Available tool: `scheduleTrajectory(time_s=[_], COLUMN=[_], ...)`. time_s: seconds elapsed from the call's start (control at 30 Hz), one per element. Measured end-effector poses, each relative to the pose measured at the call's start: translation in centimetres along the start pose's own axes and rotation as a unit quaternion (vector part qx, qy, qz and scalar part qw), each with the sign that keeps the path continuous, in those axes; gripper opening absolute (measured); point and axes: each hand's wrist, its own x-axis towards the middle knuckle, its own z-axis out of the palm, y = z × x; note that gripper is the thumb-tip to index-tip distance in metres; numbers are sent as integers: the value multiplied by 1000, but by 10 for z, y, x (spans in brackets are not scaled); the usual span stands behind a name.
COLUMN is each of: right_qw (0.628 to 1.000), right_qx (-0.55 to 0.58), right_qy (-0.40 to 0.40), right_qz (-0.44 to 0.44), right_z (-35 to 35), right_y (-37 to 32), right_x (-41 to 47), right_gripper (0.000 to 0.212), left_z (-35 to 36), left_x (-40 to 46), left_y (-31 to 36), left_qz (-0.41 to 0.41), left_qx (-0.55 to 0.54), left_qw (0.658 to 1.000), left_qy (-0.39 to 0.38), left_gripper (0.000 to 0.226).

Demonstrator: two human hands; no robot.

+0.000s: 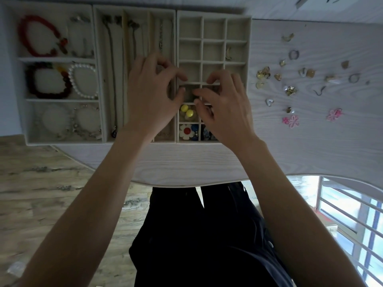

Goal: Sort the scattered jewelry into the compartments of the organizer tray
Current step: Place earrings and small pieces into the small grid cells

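Both hands, left (152,94) and right (226,106), are being held with fingers curled over the grid tray (248,59); any grasp cannot be told. Scattered jewelry (290,90) is being left on the tabletop (310,152), right of the tray; yellow beads (187,111) are being kept in a near compartment.

The organizer tray (213,15) is lined with a matt, cloth-like beige covering. The table (310,141) is finished in pale wood grain with a dull sheen. At the left, a bracelet (83,81) of glossy pearl-like beads is seen. Shiny gold-coloured metal is shown by the scattered earrings (263,73) at the right. The yellow studs (186,110) look smooth and glossy. The floor (41,183) appears as weathered wood planks.
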Motion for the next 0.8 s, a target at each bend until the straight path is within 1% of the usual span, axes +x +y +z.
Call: scheduleTrajectory(time_s=[0.1, 0.27, 0.37, 0.47, 0.57, 0.67, 0.73, 0.8], right_qw=[1000, 997, 996, 996, 995, 993, 988, 984], right_qx=[10, 73, 80, 83, 74, 46, 36, 25], right_qy=[-1, 13, 14, 12, 25, 44, 55, 51], right_qz=[4, 30, 41, 42, 57, 103, 142, 171], right_z=[-1, -9, -17, -32, -53, -72, -82, -87], right_y=[-1, 3, 8, 11, 24, 51, 77, 103], right_x=[0, -7, -14, -22, -37, -56, -67, -73], right_gripper=[19, 18, 16, 19, 19, 20, 22, 24], left_z=[-3, -5, -5, -4, 4, 17, 28, 39], left_x=[-6, -12, -14, -12, -1, 9, 14, 20], left_y=[-4, -4, -1, 16, 44, 77, 100, 118], left_qz=[9, 7, 18, 40, 86, 138, 140, 132], left_qx=[-8, -15, -2, -31, -67, -113, -156, -156], left_qw=[1000, 1000, 1000, 999, 994, 983, 975, 974], left_qy=[3, -6, 9, 20, -11, -42, -74, -99], left_gripper=[22, 24, 23, 24, 24, 22, 25, 29])
